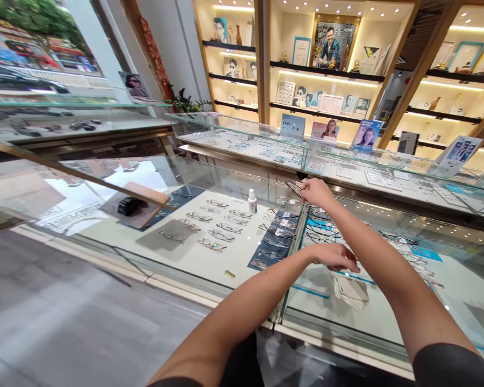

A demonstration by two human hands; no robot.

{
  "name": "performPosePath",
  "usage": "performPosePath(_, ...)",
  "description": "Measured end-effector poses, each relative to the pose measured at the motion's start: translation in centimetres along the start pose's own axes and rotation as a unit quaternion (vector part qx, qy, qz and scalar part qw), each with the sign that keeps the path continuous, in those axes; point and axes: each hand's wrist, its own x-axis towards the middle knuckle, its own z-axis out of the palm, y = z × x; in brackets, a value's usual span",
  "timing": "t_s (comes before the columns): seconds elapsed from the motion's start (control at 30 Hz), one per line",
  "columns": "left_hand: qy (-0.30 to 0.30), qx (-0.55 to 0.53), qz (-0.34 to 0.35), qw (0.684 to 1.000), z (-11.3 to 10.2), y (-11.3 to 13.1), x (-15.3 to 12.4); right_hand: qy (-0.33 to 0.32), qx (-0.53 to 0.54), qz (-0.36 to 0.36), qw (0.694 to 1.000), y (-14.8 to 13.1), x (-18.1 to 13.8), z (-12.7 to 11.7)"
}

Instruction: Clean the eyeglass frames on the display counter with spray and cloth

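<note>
My right hand [317,192] reaches far across the glass display counter, fingers closed on a dark-framed pair of eyeglasses [293,188]. Closer to me, my left hand [336,258] hangs over the right-hand section with loosely bent fingers and no object visible in it. Just below that hand lies a crumpled pale cloth [350,292]; whether they touch I cannot tell. Several dark-framed eyeglasses [321,236] lie around both hands, partly hidden by my forearms. Left of the counter joint, more eyeglasses [221,235] are laid out in rows, beside a dark blue display strip [268,251].
A small white bottle [252,202] stands behind the rows. The glass joint [292,252] divides the counter. At left, a tan board [139,204] bears a dark object. Another glass showcase [242,141] runs behind, with upright cards [367,134] and lit shelves [326,70] beyond.
</note>
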Motion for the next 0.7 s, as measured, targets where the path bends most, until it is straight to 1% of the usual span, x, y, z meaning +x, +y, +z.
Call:
performPosePath(0.03, -0.054, -0.092, -0.014, 0.994, -0.4, -0.3, -0.1, 0.011, 0.016, 0.001, 1.0, 0.9, -1.3, -0.9)
performPosePath(0.07, -0.075, -0.164, -0.015, 0.983, -0.8, -0.5, -0.2, 0.023, 0.041, 0.005, 0.999, 2.0, -2.8, -1.6)
performPosePath(0.1, -0.074, -0.216, -0.011, 0.974, -1.2, -0.7, -0.3, 0.052, 0.11, -0.001, 0.993, 3.2, -4.3, -2.3)
performPosePath(0.13, -0.063, -0.254, -0.008, 0.965, -1.7, -0.9, -0.4, 0.071, 0.165, -0.002, 0.984, 4.4, -5.9, -2.7)
performPosePath(0.17, -0.039, -0.283, -0.006, 0.958, -2.1, -1.1, -0.6, 0.094, 0.197, -0.005, 0.976, 5.6, -7.5, -2.9)
performPosePath(0.2, 0.003, -0.312, -0.002, 0.95, -2.5, -1.3, -0.7, 0.116, 0.218, -0.011, 0.969, 6.8, -9.0, -3.0)
performPosePath(0.23, 0.064, -0.34, 0.009, 0.938, -2.9, -1.5, -0.7, 0.138, 0.23, -0.019, 0.963, 8.0, -10.4, -2.8)
performPosePath(0.27, 0.101, -0.354, 0.023, 0.93, -3.3, -1.6, -0.8, 0.163, 0.235, -0.026, 0.958, 9.0, -11.7, -2.5)
performPosePath(0.3, 0.123, -0.364, 0.033, 0.923, -3.5, -1.8, -0.8, 0.178, 0.237, -0.033, 0.955, 9.9, -12.9, -1.9)
performPosePath(0.37, 0.171, -0.377, 0.049, 0.909, -3.9, -2.0, -0.9, 0.197, 0.233, -0.04, 0.951, 11.1, -14.8, -0.5)
performPosePath(0.43, 0.2, -0.377, 0.05, 0.903, -4.1, -2.3, -1.1, 0.204, 0.226, -0.048, 0.951, 11.8, -16.0, 1.2)
performPosePath(0.57, 0.215, -0.357, 0.036, 0.908, -3.9, -2.8, -1.7, 0.224, 0.215, -0.048, 0.949, 11.8, -16.7, 4.0)
performPosePath(0.7, 0.225, -0.331, 0.027, 0.916, -3.9, -2.7, -2.7, 0.2, 0.217, -0.089, 0.951, 11.0, -17.2, 5.1)
